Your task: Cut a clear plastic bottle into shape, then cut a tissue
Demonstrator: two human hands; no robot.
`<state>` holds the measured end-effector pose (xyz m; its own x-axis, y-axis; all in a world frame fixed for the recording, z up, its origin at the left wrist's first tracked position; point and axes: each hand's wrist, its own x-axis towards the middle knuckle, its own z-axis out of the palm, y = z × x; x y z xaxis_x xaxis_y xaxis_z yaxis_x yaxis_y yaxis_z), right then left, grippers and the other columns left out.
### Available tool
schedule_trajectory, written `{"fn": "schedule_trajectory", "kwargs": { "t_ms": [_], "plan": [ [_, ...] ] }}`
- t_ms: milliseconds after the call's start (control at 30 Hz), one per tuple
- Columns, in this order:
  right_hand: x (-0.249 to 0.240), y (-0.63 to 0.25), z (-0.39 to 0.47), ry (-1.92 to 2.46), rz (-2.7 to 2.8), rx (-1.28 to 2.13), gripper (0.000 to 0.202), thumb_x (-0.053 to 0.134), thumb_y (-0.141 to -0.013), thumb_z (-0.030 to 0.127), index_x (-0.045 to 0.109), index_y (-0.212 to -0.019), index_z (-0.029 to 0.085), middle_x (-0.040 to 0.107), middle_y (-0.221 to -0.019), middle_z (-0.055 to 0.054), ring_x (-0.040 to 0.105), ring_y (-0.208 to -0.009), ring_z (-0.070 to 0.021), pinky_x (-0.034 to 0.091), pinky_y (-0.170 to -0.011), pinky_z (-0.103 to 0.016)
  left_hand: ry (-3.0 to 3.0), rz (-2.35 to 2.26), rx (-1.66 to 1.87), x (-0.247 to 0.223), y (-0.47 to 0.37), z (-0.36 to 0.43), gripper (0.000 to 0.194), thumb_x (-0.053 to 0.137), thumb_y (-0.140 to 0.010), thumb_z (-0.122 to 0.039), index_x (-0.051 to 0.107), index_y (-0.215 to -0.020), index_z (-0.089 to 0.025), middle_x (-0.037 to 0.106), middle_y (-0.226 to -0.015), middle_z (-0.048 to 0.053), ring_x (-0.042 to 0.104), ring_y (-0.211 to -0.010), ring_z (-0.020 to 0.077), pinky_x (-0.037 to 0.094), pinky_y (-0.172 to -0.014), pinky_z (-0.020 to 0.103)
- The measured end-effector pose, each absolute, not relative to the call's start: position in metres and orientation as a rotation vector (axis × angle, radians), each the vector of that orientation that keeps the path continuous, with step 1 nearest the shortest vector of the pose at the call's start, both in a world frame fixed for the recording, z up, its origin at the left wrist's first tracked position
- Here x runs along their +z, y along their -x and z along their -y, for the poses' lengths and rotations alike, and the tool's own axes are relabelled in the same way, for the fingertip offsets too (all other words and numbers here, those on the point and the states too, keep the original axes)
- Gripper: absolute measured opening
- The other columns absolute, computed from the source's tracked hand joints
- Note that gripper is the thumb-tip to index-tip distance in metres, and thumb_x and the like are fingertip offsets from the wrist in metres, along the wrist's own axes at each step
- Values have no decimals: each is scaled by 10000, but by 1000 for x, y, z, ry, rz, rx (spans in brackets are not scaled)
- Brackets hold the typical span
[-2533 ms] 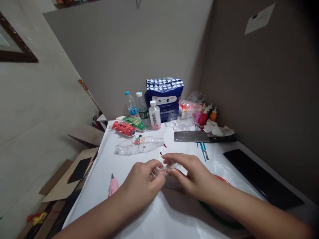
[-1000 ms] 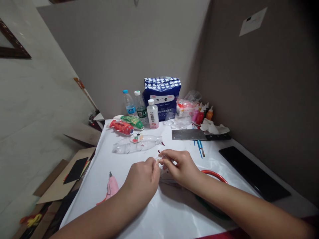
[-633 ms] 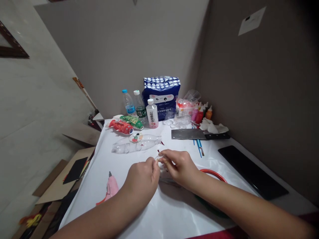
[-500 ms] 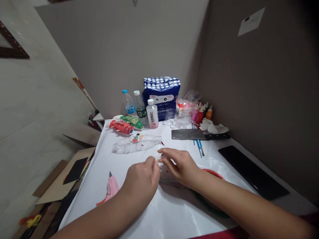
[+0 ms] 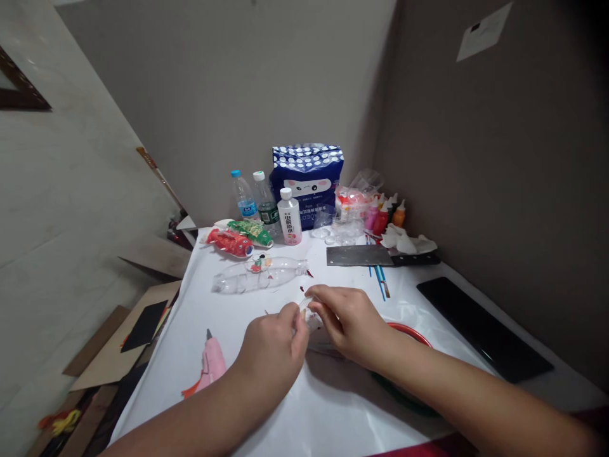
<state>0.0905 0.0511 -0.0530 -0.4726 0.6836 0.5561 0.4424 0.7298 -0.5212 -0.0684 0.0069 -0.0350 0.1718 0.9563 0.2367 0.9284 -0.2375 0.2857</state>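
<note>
Over the middle of the white-covered table [image 5: 328, 406], both hands pinch a small piece of clear plastic [image 5: 306, 302]. My left hand [image 5: 276, 339] grips its left side between thumb and bent forefinger. The thumb and fingertips of my right hand [image 5: 351, 320] are closed on its right side. The fingers cover much of the piece, so its full shape is hidden. Behind the hands, a clear plastic bottle [image 5: 285, 274] lies on its side, with small coloured pieces by it. A pink glue gun [image 5: 212, 363] lies left of my left forearm.
A cleaver [image 5: 359, 256], thin blue paintbrushes [image 5: 380, 279] and a black slab [image 5: 483, 330] lie to the right. A red-rimmed round container [image 5: 412, 331] is partly under my right forearm. Behind stand bottles [image 5: 290, 219], a blue bag [image 5: 309, 168] and paint bottles [image 5: 381, 221]; decorated fish [image 5: 229, 242] lie left.
Both hands have shifted very slightly right, still pinching the plastic piece. A small dark red scrap now shows just behind the fingers. The view has moved a little.
</note>
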Motion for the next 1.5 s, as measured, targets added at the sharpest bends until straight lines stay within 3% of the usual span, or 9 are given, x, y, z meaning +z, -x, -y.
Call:
{"fn": "schedule_trajectory", "kwargs": {
  "t_ms": [200, 333, 400, 500, 600, 967, 1200, 1333, 1500],
  "plan": [
    [-56, -87, -50, 784, 2089, 320, 163, 432, -913, 176, 593, -938, 167, 684, -753, -78, 625, -653, -173, 468, -614, -270, -2487, -1870, 762, -37, 68, -3, 280, 369, -893, -226, 611, -762, -170, 522, -478, -21, 460, -419, 130, 291, -485, 256],
    [-58, -87, -51, 758, 2053, 256, 170, 449, -904, 193, 609, -949, 159, 714, -824, -130, 654, -749, -228, 488, -788, -397, -2509, -1840, 845, -35, 69, -2, 256, 389, -893, -220, 620, -801, -158, 530, -491, -23, 474, -432, 129, 314, -490, 251],
    [-56, -89, -53, 729, 2057, 286, 177, 457, -907, 200, 608, -991, 164, 721, -879, -130, 662, -799, -228, 492, -814, -397, -2466, -1831, 838, -32, 69, -2, 260, 384, -895, -222, 607, -775, -163, 525, -495, -25, 466, -432, 123, 319, -490, 247],
    [-49, -93, -55, 675, 2095, 412, 185, 480, -917, 196, 596, -1061, 186, 719, -954, -84, 668, -837, -173, 516, -746, -279, -2396, -1791, 794, -30, 70, -1, 276, 365, -899, -227, 593, -756, -167, 536, -523, -18, 474, -450, 122, 334, -505, 245],
    [-45, -95, -54, 676, 2129, 516, 155, 491, -910, 152, 615, -988, 201, 714, -868, -26, 656, -749, -125, 496, -676, -212, -2315, -1743, 763, -30, 70, 0, 283, 354, -901, -240, 613, -816, -165, 588, -579, 1, 521, -492, 133, 357, -535, 249],
    [-54, -88, -49, 767, 2067, 424, 175, 455, -856, 131, 590, -761, 190, 631, -658, -34, 563, -605, -149, 411, -592, -252, -2000, -1771, 554, -9, 63, 0, 295, 372, -897, -259, 605, -721, -212, 626, -573, -33, 540, -503, 122, 285, -497, 237],
    [-51, -90, -52, 754, 2035, 458, 134, 506, -917, 224, 607, -998, 188, 702, -880, -67, 645, -792, -173, 469, -710, -269, -2026, -1781, 680, -8, 65, 3, 280, 376, -879, -224, 578, -685, -218, 601, -535, -55, 506, -483, 109, 281, -484, 222],
    [-47, -90, -50, 746, 2052, 561, 94, 548, -903, 226, 633, -867, 208, 692, -763, -6, 636, -688, -130, 468, -647, -222, -2156, -1729, 744, -20, 68, 3, 219, 397, -843, -190, 571, -711, -206, 516, -527, -51, 442, -472, 103, 305, -502, 225],
    [-48, -87, -43, 793, 2026, 547, 164, 527, -885, 217, 626, -759, 183, 652, -667, -30, 589, -626, -149, 431, -607, -251, -2301, -1681, 887, -43, 71, 0, 208, 402, -837, -176, 599, -769, -171, 474, -515, -43, 415, -442, 102, 319, -500, 230]
  ]
}}
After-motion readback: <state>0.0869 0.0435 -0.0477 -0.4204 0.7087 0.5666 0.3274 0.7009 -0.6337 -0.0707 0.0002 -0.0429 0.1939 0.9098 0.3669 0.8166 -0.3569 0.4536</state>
